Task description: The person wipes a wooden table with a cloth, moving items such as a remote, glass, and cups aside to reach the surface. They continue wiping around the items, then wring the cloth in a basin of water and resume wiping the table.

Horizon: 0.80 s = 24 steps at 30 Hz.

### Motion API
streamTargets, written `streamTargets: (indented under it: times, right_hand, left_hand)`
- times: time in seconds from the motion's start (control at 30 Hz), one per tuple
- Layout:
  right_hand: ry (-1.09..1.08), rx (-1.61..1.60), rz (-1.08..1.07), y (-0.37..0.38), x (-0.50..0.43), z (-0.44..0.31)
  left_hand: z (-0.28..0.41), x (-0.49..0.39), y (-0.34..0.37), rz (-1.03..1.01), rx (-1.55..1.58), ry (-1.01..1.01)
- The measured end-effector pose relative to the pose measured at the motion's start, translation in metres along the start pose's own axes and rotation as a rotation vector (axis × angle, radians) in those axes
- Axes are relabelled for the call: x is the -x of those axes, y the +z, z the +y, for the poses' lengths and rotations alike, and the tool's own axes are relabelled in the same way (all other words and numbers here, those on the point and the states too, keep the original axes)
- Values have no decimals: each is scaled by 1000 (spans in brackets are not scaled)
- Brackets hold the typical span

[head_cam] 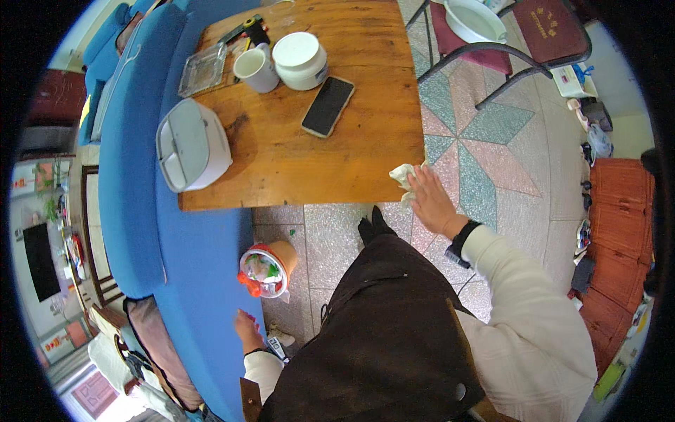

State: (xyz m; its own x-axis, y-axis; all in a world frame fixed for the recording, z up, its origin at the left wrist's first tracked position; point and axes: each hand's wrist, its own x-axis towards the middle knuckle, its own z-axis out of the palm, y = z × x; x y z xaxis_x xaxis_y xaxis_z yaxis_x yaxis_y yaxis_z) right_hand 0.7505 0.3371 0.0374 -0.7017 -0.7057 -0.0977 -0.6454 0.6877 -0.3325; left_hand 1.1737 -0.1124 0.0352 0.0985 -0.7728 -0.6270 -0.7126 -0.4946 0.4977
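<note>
My right hand (431, 198) presses a crumpled off-white cloth (403, 175) against the near right corner of the wooden table (316, 174). Low at the left, my left hand (248, 331) is beside the blue sofa seat; something red shows at its fingers, too blurred to name. On the table lie a smartphone (328, 107), a white lidded jar (300, 60), a white mug (257, 70), a clear plastic tray (203, 69) and a grey-white lidded box (192, 145). Scissors or similar tools, partly hidden, lie behind the mug.
A waste bin (285, 258) with rubbish stands on the floor below the table, beside the blue sofa (205, 264). At the upper right, a folding chair (472, 60) carries a white basin (474, 21). Wooden cabinets (614, 237) and shoes line the right side.
</note>
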Motion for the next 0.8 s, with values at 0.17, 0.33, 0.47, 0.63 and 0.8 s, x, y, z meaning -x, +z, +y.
streamTargets:
  times: [0.17, 0.33, 0.47, 0.63, 0.8]
  right_hand:
    - [-44, 219, -27, -11, -51, 48]
    - [177, 88, 299, 17, -85, 26]
    - [-30, 98, 162, 28, -44, -23]
    - [-294, 171, 8, 20, -58, -60]
    - [-583, 133, 13, 32, -114, -98]
  left_hand:
    - [-74, 34, -30, 33, -115, -63]
    - [-126, 43, -50, 41, -24, -206]
    - [-174, 42, -52, -87, 104, -95]
    - [-227, 54, -32, -66, -234, -22]
    - [-252, 72, -24, -111, -447, 310]
